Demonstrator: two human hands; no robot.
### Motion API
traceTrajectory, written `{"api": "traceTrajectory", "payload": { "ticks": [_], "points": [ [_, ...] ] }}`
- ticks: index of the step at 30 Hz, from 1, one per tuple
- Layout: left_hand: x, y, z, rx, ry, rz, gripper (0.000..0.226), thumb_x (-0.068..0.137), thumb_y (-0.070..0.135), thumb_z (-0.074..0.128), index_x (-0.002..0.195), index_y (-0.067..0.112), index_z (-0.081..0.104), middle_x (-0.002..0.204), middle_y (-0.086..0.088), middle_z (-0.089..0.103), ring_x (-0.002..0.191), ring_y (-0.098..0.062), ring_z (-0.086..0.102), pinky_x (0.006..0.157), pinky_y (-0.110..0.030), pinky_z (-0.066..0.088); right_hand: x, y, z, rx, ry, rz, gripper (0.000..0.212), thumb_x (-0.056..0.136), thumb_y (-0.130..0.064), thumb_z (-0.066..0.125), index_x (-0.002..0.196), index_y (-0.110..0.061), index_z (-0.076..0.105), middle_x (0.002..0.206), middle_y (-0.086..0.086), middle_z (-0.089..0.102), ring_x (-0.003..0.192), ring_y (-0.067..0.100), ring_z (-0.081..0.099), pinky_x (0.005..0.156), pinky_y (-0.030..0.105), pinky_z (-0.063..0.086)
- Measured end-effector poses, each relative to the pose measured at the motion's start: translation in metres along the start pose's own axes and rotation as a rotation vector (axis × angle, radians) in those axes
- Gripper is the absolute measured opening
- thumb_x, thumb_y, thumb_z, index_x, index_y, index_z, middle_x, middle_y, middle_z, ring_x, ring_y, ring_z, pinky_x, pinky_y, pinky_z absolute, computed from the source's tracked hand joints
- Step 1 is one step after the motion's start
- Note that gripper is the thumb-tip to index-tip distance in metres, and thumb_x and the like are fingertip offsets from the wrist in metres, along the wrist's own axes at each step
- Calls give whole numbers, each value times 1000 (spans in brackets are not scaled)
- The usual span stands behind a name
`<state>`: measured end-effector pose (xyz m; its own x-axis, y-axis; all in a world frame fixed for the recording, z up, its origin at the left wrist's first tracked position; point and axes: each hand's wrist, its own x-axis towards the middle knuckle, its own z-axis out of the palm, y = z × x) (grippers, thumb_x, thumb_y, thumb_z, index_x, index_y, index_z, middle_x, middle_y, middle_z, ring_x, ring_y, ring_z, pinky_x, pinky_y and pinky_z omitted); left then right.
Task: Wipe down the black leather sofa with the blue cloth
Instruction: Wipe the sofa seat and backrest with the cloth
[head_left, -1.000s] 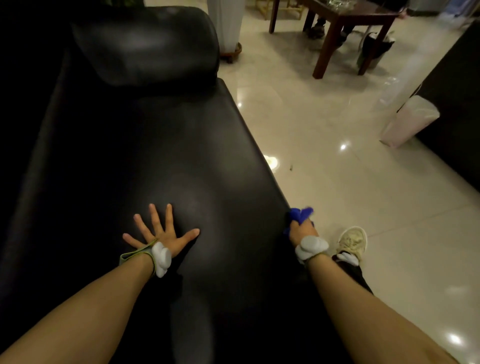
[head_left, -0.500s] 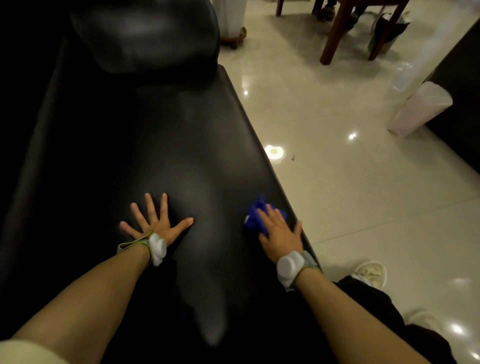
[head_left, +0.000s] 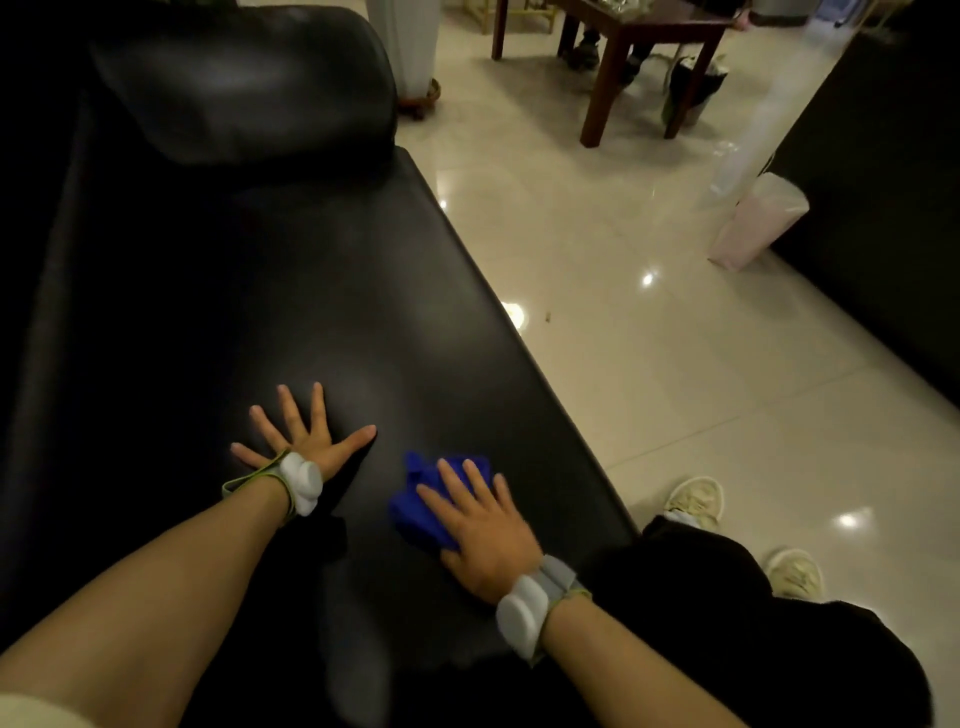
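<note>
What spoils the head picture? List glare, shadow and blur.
Head view: lamp glare dots the floor tiles; the black leather sofa sinks into shadow on its left side; straight edges bow from the wide lens; the right hand on the blue cloth is slightly soft.

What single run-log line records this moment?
step: wiping seat | right hand: flat on cloth | left hand: spread flat on sofa | cloth: near front edge

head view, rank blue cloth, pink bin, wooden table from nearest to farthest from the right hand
1. blue cloth: directly under the fingers of the right hand, on the sofa seat.
2. pink bin: standing on the floor, off to the right.
3. wooden table: at the far end of the room, beyond the bin.
</note>
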<state>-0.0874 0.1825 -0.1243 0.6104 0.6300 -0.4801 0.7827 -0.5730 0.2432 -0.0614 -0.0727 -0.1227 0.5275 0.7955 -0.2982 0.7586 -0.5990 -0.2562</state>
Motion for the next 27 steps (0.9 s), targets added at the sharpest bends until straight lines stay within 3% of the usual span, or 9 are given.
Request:
{"api": "traceTrajectory", "payload": {
  "ticks": [2, 4, 7, 9, 12, 14, 19, 23, 27],
  "points": [
    [5, -1, 3, -14, -2, 15, 106, 71, 93, 32, 150, 45, -20, 158, 2, -35, 143, -37, -32, 109, -71, -13, -6, 27, -11, 19, 14, 166, 75, 95, -39, 47, 155, -39, 1, 163, -7, -13, 150, 17, -10, 116, 63, -7],
    [11, -3, 6, -11, 5, 28, 107, 69, 94, 32, 149, 46, -21, 157, 3, -37, 142, -37, -34, 108, -71, -14, -17, 56, -26, 156, 17, 517, 70, 99, -37, 43, 156, -34, 2, 164, -3, -10, 151, 22, -6, 114, 67, 0],
    [12, -10, 8, -8, 5, 20, 107, 68, 95, 31, 149, 48, -21, 157, 4, -37, 142, -38, -34, 107, -72, -14, -23, 67, -34, 304, 2, 886, 71, 97, -39, 45, 155, -20, 8, 163, 10, -2, 149, 35, 3, 115, 63, 11],
    [10, -13, 2, -4, -2, 29, 110, 69, 93, 37, 149, 46, -22, 157, 4, -37, 142, -38, -34, 106, -72, -14, -18, 44, -30, 206, -33, 772, 77, 96, -39, 47, 156, -17, 5, 163, 13, -8, 148, 39, -4, 117, 60, 8],
    [0, -18, -10, -67, 47, 61, 115, 74, 80, 56, 153, 40, -17, 161, 3, -29, 145, -35, -29, 108, -71, -11, -4, -1, -15, 141, -22, 366, 81, 95, -43, 47, 156, -26, -4, 162, 7, -17, 148, 37, -16, 116, 62, 0],
    [-10, -30, -13, -88, 62, 59, 110, 78, 69, 63, 155, 38, -9, 163, 1, -22, 148, -32, -23, 113, -69, -5, 5, -24, -7, 87, -67, 202, 80, 95, -50, 44, 155, -34, -6, 162, 2, -21, 147, 35, -20, 114, 64, -4],
    [-42, -52, -2, -169, 56, -51, 88, 87, 57, 63, 156, 39, 10, 164, 0, -17, 150, -33, -13, 116, -64, 9, 13, -18, -8, -14, -45, 81, 67, 99, -46, 38, 154, -39, 1, 163, -6, -14, 150, 25, -15, 112, 65, -11],
    [-55, -36, 19, -409, 155, -297, 74, 96, 51, 45, 158, 32, 7, 165, -1, -12, 151, -28, -12, 117, -64, 2, 40, 8, -24, -92, -70, -16, 64, 100, -49, 34, 154, -40, 0, 163, -7, -12, 150, 21, -12, 112, 62, -17],
    [-46, -8, 47, -264, 285, -459, 72, 97, 60, 22, 154, 36, -14, 163, -1, -22, 150, -28, -19, 113, -68, -6, 97, 31, -41, -149, -91, -179, 64, 100, -53, 32, 154, -40, 1, 163, -8, -12, 150, 21, -12, 108, 60, -21]
  ]
}}
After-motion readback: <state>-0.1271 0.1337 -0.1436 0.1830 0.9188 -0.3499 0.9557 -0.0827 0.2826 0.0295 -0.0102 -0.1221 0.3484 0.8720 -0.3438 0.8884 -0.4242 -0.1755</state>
